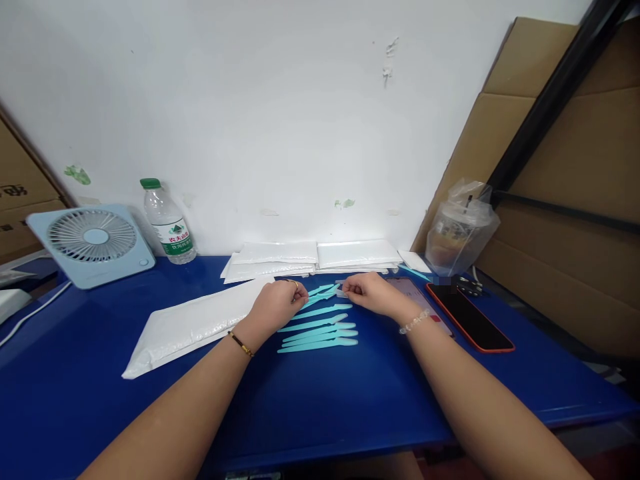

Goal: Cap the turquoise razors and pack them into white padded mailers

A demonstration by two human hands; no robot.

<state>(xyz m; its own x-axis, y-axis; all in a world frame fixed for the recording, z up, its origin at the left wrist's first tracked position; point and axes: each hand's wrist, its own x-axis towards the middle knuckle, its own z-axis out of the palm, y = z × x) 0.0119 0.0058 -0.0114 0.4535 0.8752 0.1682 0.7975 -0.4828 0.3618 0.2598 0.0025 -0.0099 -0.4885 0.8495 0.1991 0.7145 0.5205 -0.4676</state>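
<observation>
From where I stand, both hands meet over a row of slim turquoise sticks [320, 343] on the blue table [320, 407]. The lower ones lie roughly parallel, handles toward the right, probably so that each can be seen and lifted singly; the upper few cross and crowd between the hands. The left hand [280, 303] has its fingers pinched narrow on the near end of one of those upper sticks, seemingly to steady it. The right hand [369, 293] faces it, fingers also drawn together, apparently on a small translucent piece [342, 294] by the sticks' other ends.

A white padded envelope [190, 320] lies slantwise beside the left forearm, within easy reach, while more white packets [280, 253] are stacked against the wall, which likely leaves the working space free.

As for writing, the green-capped bottle [171, 227] shows 农夫山 in red, the Nongfu Spring brand, its last character turning out of sight; the line on the green band is too small to trust. A carton [23, 193] at far left bears dark characters, mostly cut off. The orange-rimmed phone [473, 319] has a dark screen, so nothing reads there.
</observation>
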